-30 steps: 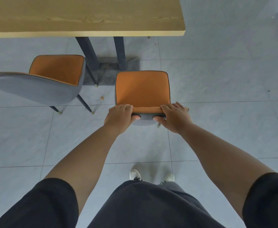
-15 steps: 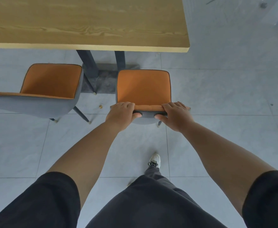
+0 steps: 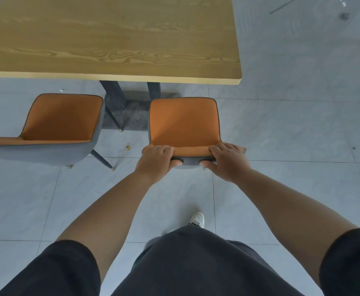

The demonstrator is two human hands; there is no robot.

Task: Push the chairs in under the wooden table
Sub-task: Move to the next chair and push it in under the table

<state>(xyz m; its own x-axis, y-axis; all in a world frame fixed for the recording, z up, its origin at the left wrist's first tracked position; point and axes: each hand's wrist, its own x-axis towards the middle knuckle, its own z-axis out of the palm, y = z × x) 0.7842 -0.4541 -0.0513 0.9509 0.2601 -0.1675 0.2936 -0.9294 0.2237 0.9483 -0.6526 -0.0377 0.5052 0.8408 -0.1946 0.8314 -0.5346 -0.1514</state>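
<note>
grey tiled floor (image 3: 281,135); left hand (image 3: 155,160), right hand (image 3: 228,162) clasp orange-seated grey chair (image 3: 184,122) backrest. push evenly, straight under light wooden table (image 3: 110,39).

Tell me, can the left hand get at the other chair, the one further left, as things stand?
Probably yes, once it lets go. The left hand grips the backrest of the right chair; only bare floor lies between it and the left chair.
</note>
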